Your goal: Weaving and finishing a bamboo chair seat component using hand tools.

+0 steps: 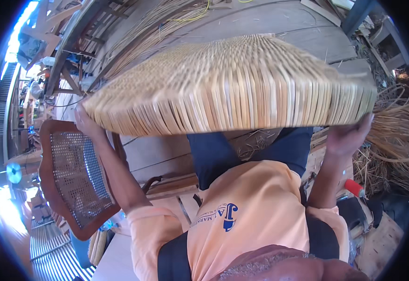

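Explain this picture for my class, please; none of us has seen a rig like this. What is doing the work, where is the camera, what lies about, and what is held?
There is no machine here, just a person's two bare hands. The only view comes from a wide fisheye camera worn on the head, looking down, so straight edges bend near the rim. The left hand and right hand hold a thick woven panel by its opposite ends, above the lap. Long dry stalks lie on the floor beyond it. To the left stands a cane-filled wooden frame; to the right are a heap of straw-like strands and a red cylinder.
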`<move>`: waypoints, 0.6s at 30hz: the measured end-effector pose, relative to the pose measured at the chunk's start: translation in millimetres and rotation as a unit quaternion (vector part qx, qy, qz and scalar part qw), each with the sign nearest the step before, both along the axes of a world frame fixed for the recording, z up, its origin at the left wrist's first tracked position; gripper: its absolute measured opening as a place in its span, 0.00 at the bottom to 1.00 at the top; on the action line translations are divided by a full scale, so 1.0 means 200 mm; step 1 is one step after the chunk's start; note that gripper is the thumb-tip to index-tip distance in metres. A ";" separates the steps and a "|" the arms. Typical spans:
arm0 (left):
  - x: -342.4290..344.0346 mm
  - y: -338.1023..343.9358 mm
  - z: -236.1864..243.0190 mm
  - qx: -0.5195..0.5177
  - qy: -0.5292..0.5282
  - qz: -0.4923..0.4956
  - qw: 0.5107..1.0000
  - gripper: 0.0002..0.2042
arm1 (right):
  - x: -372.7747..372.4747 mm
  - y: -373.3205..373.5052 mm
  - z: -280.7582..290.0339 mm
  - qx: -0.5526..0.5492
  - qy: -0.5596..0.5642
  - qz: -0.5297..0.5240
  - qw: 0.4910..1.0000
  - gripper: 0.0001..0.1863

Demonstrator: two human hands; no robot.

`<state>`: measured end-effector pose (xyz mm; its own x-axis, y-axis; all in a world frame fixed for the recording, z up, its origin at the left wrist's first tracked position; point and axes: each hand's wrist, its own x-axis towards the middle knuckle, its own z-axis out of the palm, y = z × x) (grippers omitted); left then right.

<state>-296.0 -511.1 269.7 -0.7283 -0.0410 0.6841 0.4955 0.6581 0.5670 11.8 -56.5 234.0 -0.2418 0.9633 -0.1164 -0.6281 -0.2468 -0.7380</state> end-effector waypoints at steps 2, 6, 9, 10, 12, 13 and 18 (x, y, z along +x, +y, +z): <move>0.23 0.15 -0.02 0.057 -0.043 0.015 0.997 0.21 | 0.04 -0.03 -0.03 -0.029 0.014 -0.021 0.999 0.28; 0.40 0.07 -0.27 0.118 -0.032 0.002 0.992 0.23 | 0.10 0.06 -0.14 0.027 -0.054 0.012 0.998 0.32; 0.55 -0.10 -0.59 0.195 -0.089 0.019 0.977 0.28 | 0.09 0.17 -0.19 0.117 -0.131 0.034 0.984 0.34; 0.59 -0.12 -0.68 0.284 -0.093 0.000 0.954 0.29 | 0.05 0.18 -0.17 0.102 -0.075 0.059 0.990 0.35; 0.67 -0.01 -0.65 0.338 -0.119 -0.008 0.934 0.29 | -0.02 0.20 -0.17 0.068 -0.101 0.039 0.992 0.33; 0.67 -0.02 -0.66 0.237 -0.111 0.026 0.965 0.29 | -0.02 0.22 -0.20 0.103 -0.127 0.047 0.985 0.33; 0.59 0.05 -0.72 0.165 -0.078 0.016 0.983 0.30 | 0.02 0.26 -0.46 -0.012 -0.052 0.120 0.991 0.33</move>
<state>-177.7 -500.9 126.7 -0.8183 -0.2667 0.5091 0.3666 0.4400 0.8197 16.3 -4.4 141.1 -0.4491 0.8764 -0.1740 -0.4705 -0.3975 -0.7878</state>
